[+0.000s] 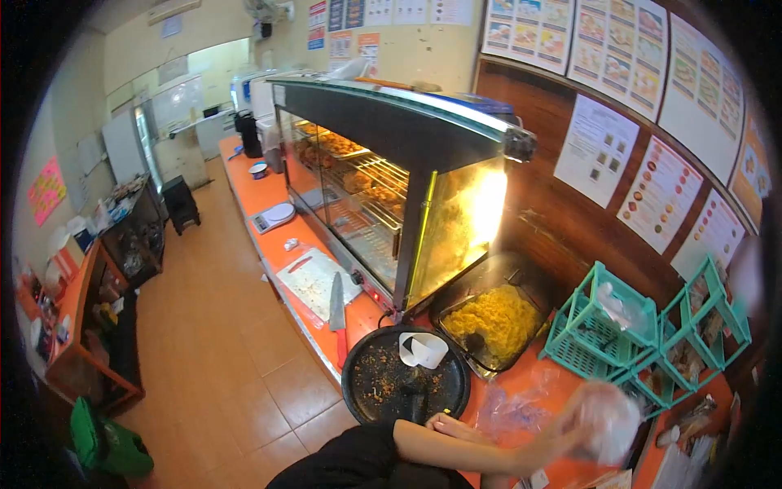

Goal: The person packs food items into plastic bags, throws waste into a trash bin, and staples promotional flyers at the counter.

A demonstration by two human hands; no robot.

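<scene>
My left hand [588, 411], blurred, is closed on a whitish clear plastic bag [615, 424] at the lower right, its arm stretched across the view. Partly hidden behind that arm, my right hand [458, 427] has its fingers curled near the rim of a round black tray [371, 391]; what they hold is hidden. Crumbs and a curled white piece [423, 350] lie in the tray. Between my hands, crumpled clear plastic [517, 407] rests on the orange counter. Beyond it stands a metal pan of yellow food [493, 319].
A lit glass food cabinet [350, 175] stands behind the tray. A knife with a red handle [338, 314] lies across a white cutting board [316, 281]. Green plastic baskets [599, 326] are at the right, a scale [273, 217] farther back, and a green bin [110, 440] at the lower left.
</scene>
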